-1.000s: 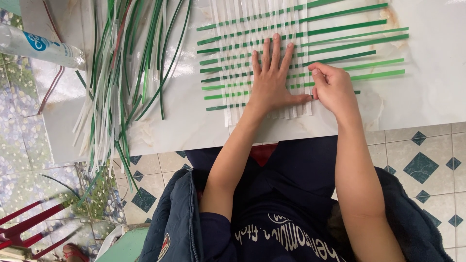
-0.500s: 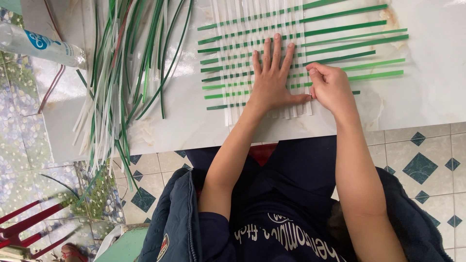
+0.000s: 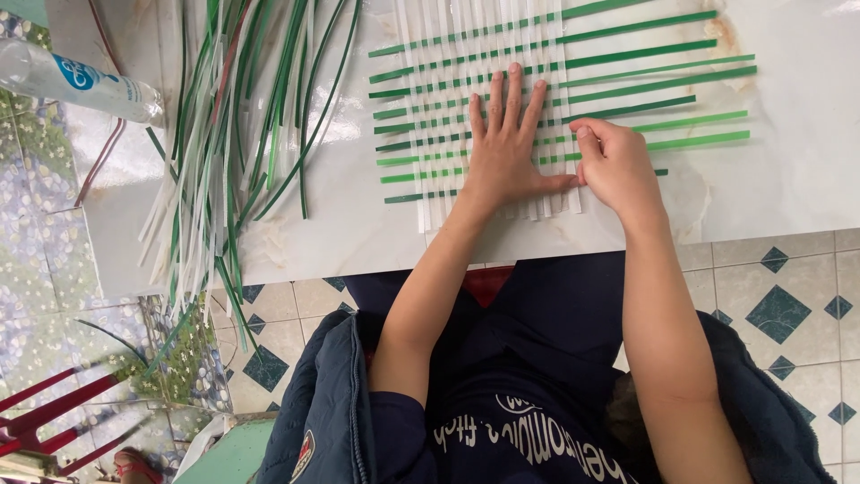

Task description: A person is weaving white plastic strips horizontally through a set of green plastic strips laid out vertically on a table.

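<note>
A woven mat of white and green plastic strips (image 3: 430, 99) lies on a white marble tabletop (image 3: 797, 179). My left hand (image 3: 506, 148) presses flat on the weave, fingers spread and holding nothing. My right hand (image 3: 614, 161) sits just to its right, fingers curled and pinching a strip at the weave's right edge; which strip is hard to tell. Long green strips (image 3: 681, 112) stick out sideways from the mat to the right.
A loose pile of green and white strips (image 3: 233, 116) fans over the table's left side and hangs past its edge. A clear plastic bottle (image 3: 76, 81) lies at the far left. Tiled floor and red chair legs (image 3: 45, 421) show below.
Both hands stay on the weave almost unmoved. The right hand's fingers have shifted very slightly at the mat's right edge.
</note>
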